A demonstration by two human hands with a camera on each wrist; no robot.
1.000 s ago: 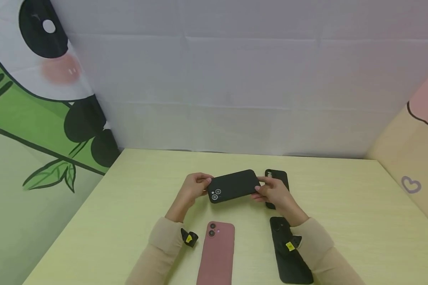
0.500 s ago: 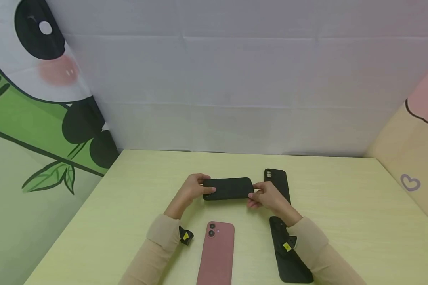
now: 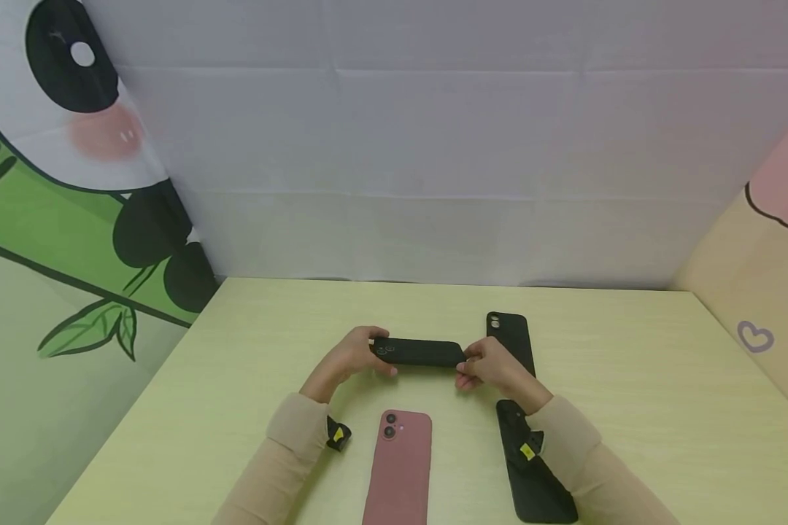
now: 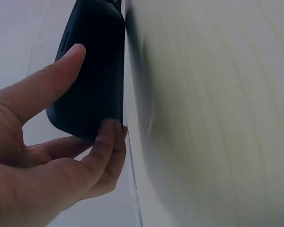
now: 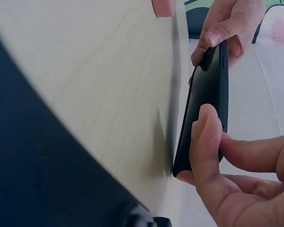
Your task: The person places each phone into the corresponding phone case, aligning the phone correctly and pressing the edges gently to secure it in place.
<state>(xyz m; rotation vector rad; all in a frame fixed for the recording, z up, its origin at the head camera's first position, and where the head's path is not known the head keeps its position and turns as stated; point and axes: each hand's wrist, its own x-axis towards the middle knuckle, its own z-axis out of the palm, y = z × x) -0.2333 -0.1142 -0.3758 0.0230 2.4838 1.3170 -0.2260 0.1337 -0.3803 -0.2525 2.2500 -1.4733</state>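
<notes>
A black phone (image 3: pixel 427 353) is held lengthwise above the table, tilted so that little of its broad face shows in the head view. My left hand (image 3: pixel 349 359) grips its left end. In the left wrist view the thumb lies over the phone (image 4: pixel 102 56) while the fingers curl round its end. At the other end my right hand (image 3: pixel 495 368) pinches the corner. From the right wrist, both hands are seen on the phone (image 5: pixel 204 97), with a dark camera bump (image 5: pixel 208 59) by the left thumb.
A pink phone (image 3: pixel 399 467) lies on the table (image 3: pixel 236 408) in front of the hands. One black phone (image 3: pixel 514 337) lies at the back right, partly behind the right hand. Another black phone (image 3: pixel 535 485) lies partly under the right sleeve.
The held phone has levelled from its slant and tipped, so its face now looks much narrower. Both hands have shifted slightly left and kept hold of it.
</notes>
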